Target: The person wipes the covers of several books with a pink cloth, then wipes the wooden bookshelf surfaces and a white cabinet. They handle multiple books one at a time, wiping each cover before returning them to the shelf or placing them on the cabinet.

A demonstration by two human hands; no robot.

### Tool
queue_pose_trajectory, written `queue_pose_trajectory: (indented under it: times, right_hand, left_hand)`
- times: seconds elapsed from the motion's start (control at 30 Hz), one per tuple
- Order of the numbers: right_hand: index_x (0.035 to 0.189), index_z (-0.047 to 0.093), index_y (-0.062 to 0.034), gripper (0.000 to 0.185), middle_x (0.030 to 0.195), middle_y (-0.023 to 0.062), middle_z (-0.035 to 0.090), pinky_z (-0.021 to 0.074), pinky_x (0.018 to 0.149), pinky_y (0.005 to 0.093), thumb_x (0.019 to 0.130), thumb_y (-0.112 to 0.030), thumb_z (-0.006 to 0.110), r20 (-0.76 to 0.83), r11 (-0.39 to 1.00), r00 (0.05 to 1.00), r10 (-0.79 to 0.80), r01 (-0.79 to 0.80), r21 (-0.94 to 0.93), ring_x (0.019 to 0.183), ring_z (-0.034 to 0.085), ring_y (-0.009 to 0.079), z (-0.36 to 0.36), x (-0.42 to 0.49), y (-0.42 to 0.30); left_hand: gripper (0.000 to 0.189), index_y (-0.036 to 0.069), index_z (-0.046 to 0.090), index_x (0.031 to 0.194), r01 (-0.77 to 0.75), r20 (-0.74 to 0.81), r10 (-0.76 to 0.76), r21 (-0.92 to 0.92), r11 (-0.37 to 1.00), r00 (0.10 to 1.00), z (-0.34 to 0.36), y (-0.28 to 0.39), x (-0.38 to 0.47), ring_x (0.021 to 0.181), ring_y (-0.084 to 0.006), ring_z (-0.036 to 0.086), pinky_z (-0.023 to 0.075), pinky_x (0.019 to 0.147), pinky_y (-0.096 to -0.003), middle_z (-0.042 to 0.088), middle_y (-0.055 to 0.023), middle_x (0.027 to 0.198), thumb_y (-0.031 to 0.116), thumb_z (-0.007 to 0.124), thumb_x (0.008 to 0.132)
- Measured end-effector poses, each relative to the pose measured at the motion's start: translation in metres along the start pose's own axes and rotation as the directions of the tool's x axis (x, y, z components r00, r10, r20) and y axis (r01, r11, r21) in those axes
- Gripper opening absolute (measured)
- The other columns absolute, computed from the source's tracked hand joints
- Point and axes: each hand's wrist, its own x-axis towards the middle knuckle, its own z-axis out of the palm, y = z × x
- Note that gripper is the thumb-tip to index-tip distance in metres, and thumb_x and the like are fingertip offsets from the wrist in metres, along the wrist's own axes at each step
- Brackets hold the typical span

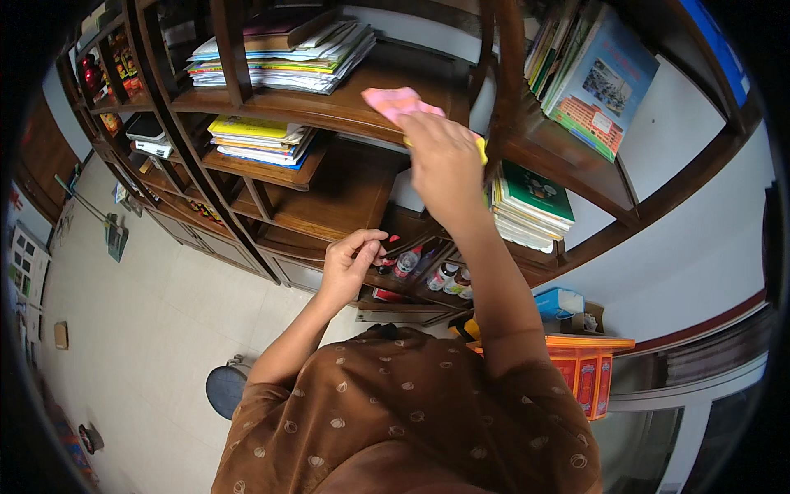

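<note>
My right hand [444, 167] is closed around a pink cloth [401, 104], held at the right part of the upper wooden shelf [395, 74]. A yellow part shows on the far side of that hand. My left hand [352, 262] is lower, with bent fingers and the thumb near the index finger, in front of the lower shelves. Whether those fingertips hold or touch anything is unclear. A small red thing [394, 238] shows just beyond them. A stack of papers and books [290, 58] lies left of the cloth on the same shelf.
Beneath sit a smaller book stack [262, 142] and several bottles [443, 276]. Upright books [595, 80] and a green-topped stack [534, 200] occupy the right shelves. An orange cabinet [580, 370] stands close on my right; a dark round stool [227, 390] is at left.
</note>
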Motion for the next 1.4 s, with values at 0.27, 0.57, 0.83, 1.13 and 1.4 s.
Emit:
queue_pose_trajectory:
  times: [0.27,0.57,0.83,1.13,1.4]
  right_hand:
    - [0.106,0.069,-0.0002,0.029,0.106,0.0160,0.071,0.0539,0.083,0.0402,0.080,0.006,0.061,-0.201,0.952,0.977,0.070,-0.005,0.307,0.098,0.069,0.0310,-0.035,-0.042,-0.004]
    - [0.123,0.068,-0.0100,0.031,0.097,0.0088,0.063,0.0518,0.075,0.0362,0.095,-0.023,0.067,-0.492,0.956,0.870,0.023,-0.163,-0.242,0.082,0.064,0.0270,-0.072,0.076,0.038]
    - [0.128,0.064,-0.0108,0.052,0.090,0.0080,0.059,0.0471,0.071,0.0410,0.079,-0.019,0.079,-0.476,0.961,0.879,-0.012,-0.122,-0.250,0.081,0.058,0.0297,-0.041,-0.004,0.062]
    - [0.098,0.071,-0.0189,0.028,0.087,0.0010,0.058,0.0402,0.067,0.0388,0.073,-0.008,0.069,-0.308,0.963,0.946,-0.097,0.011,-0.270,0.078,0.055,0.0232,-0.022,-0.085,0.056]
    - [0.095,0.068,-0.0120,0.025,0.085,0.0055,0.057,0.0450,0.069,0.0418,0.070,-0.005,0.072,0.204,0.975,0.953,0.223,-0.220,-0.037,0.081,0.059,0.0297,0.018,-0.207,0.018]
  left_hand:
    - [0.019,-0.002,0.068,0.112,0.018,-0.024,-0.019,-0.020,1.000,1.000,-0.006,-0.008,0.001,0.072,-0.0090,0.062,0.0527,0.069,-0.0244,0.069,-0.0053,0.082,0.007,0.056,0.100]
    - [0.019,-0.001,0.069,0.112,-0.007,0.067,0.012,-0.066,0.998,0.998,0.016,-0.002,0.025,0.072,-0.0077,0.060,0.0513,0.067,-0.0232,0.068,-0.0040,0.083,0.010,0.057,0.101]
    - [0.021,-0.004,0.066,0.112,0.110,0.050,-0.114,0.073,0.991,0.992,0.010,-0.035,0.020,0.081,-0.0099,0.061,0.0510,0.075,-0.0254,0.067,-0.0044,0.088,0.011,0.055,0.102]
    - [0.019,-0.002,0.068,0.113,0.176,0.126,-0.193,0.139,0.975,0.973,0.011,-0.059,0.000,0.078,-0.0089,0.060,0.0509,0.074,-0.0250,0.068,-0.0025,0.087,0.008,0.058,0.100]
    - [0.021,-0.002,0.067,0.114,0.287,0.270,-0.279,0.008,0.958,0.922,0.030,-0.081,-0.014,0.079,-0.0090,0.060,0.0512,0.075,-0.0249,0.068,-0.0025,0.089,0.013,0.057,0.103]
